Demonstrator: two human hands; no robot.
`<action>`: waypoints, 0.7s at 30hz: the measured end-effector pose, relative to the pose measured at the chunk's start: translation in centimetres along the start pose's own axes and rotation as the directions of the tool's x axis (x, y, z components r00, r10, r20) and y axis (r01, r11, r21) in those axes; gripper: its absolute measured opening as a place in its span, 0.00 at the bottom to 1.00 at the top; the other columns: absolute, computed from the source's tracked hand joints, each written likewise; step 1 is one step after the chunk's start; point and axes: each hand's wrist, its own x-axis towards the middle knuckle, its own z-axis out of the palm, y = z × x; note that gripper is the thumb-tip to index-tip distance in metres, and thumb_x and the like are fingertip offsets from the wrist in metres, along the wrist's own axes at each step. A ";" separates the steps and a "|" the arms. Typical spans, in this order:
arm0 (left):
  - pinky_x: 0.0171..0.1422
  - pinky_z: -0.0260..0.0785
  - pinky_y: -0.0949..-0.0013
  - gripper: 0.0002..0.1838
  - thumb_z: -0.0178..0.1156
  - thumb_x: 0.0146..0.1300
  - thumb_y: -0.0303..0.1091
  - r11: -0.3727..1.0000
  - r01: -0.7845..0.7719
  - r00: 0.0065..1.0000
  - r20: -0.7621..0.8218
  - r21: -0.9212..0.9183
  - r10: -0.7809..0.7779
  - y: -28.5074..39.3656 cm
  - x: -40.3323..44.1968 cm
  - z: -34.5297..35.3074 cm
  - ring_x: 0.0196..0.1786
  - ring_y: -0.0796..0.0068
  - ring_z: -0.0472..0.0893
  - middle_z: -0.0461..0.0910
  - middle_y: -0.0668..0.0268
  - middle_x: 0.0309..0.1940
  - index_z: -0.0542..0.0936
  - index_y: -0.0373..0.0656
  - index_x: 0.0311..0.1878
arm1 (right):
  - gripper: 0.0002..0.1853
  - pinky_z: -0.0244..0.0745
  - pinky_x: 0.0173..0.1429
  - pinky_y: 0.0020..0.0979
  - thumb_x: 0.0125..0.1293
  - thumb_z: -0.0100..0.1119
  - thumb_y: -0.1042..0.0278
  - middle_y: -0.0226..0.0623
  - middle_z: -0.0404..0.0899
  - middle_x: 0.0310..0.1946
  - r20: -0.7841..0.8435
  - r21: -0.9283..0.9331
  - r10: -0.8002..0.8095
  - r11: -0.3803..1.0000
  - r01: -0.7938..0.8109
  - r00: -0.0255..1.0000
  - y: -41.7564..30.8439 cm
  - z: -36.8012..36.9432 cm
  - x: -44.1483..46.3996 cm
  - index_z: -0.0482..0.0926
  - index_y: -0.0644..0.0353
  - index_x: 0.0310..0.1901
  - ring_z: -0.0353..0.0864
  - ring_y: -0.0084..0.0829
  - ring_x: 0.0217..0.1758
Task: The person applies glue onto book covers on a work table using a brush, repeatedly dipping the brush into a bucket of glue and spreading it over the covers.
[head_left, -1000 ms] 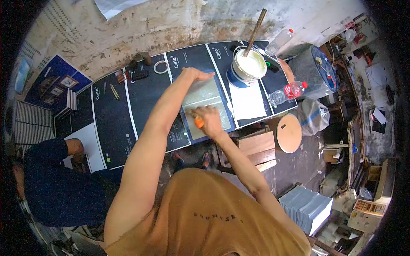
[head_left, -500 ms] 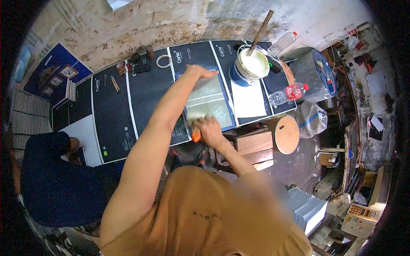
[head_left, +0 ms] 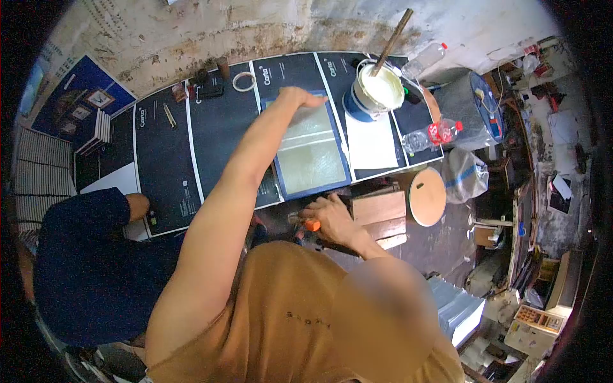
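Note:
My left hand (head_left: 301,98) lies across the far edge of a blue-bordered sheet (head_left: 345,167), its visible fingers stretched out to the right. On that sheet are two pale greenish panels (head_left: 311,168) with a wet, streaky shine and a light strip between them. My right hand (head_left: 332,220) is wrapped around the orange handle (head_left: 311,225) of a brush, just off the table's near edge. The brush's bristle end is blurred and partly hidden. Right of the sheet, a bucket (head_left: 364,105) of creamy white paste holds a wooden stick (head_left: 396,37).
White paper (head_left: 373,145) lies before the bucket, beside plastic bottles (head_left: 418,140). A tape roll (head_left: 244,81) sits at the back. A person in a dark shirt (head_left: 96,274) works at left. A wooden stool (head_left: 380,207) and round board (head_left: 426,198) stand below the table's edge.
My right hand has drawn the brush off the sheet, towards me and slightly right, past the table edge. My left hand stays on the sheet's far edge. The other person's arm has shifted.

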 end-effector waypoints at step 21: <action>0.83 0.32 0.40 0.55 0.32 0.59 0.85 0.999 -0.013 0.999 -0.036 -0.041 0.011 -0.4 0.0 1.0 0.82 0.54 0.50 0.56 0.58 0.79 0.63 0.52 0.77 | 0.18 0.69 0.56 0.41 0.60 0.56 0.71 0.31 0.84 0.47 0.013 0.056 0.013 0.998 -0.013 1.000 -0.5 0.7 1.4 0.85 0.48 0.52 0.79 0.35 0.52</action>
